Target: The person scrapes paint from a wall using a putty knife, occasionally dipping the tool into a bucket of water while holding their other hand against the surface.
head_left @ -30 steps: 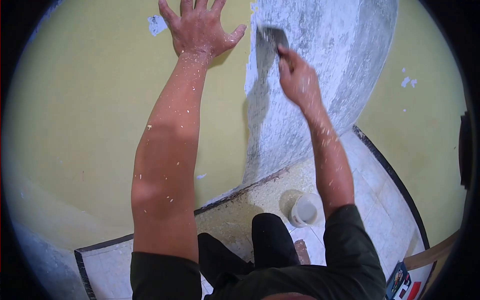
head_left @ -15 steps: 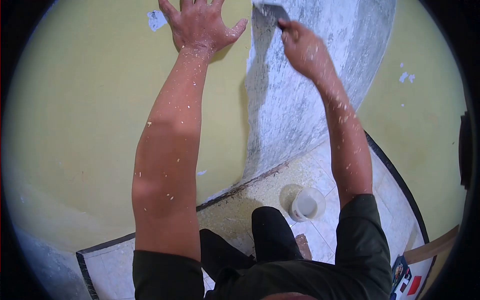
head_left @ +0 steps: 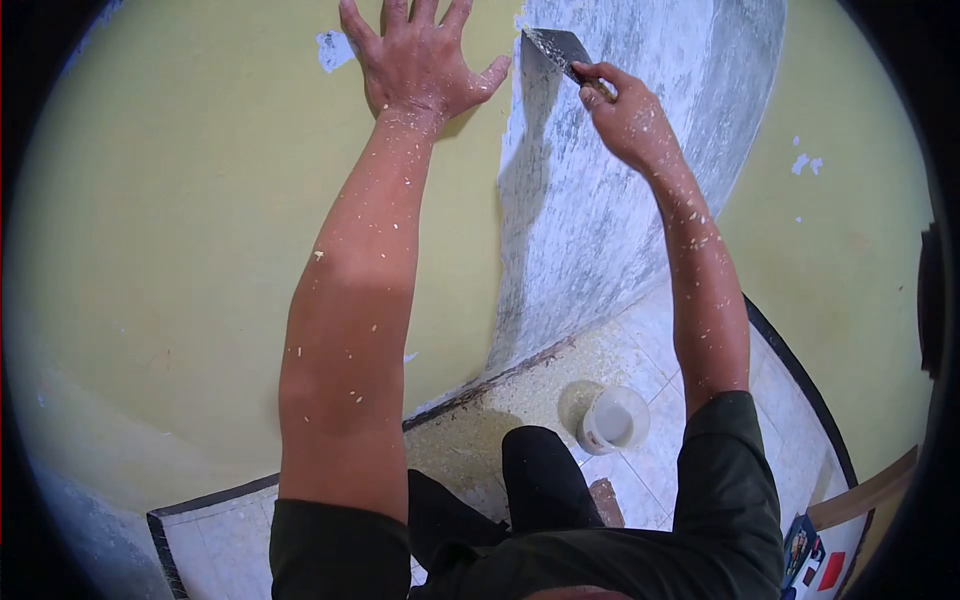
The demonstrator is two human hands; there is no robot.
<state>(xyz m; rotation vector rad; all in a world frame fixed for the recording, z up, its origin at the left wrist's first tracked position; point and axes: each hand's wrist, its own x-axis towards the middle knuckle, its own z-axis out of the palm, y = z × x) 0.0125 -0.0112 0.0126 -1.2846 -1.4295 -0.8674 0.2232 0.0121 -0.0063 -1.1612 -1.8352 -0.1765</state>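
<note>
My right hand [head_left: 628, 118] is closed round the handle of a wide-bladed scraper [head_left: 562, 50]. Its blade, speckled with pale flakes, is against or close to the ragged edge between yellow paint and a bared strip [head_left: 590, 190] of white and grey wall. Flat on the yellow painted wall [head_left: 200, 200], left of that edge, rests my left hand [head_left: 422, 65] with fingers spread. Small paint chips cling to both forearms. A small patch of missing paint [head_left: 334, 50] shows beside the left hand.
Below the wall, a whitish plastic bucket [head_left: 614, 420] stands on the tiled floor. Paint flakes [head_left: 480, 425] litter the floor along the wall's foot. A brownish block [head_left: 606, 502] lies near my knee. At the lower right are a wooden piece [head_left: 865, 493] and colourful items [head_left: 800, 550].
The scraper and my right hand have shifted slightly right and down in view, and the blade is turned differently. My left hand stays flat on the wall; the view has moved a little.
</note>
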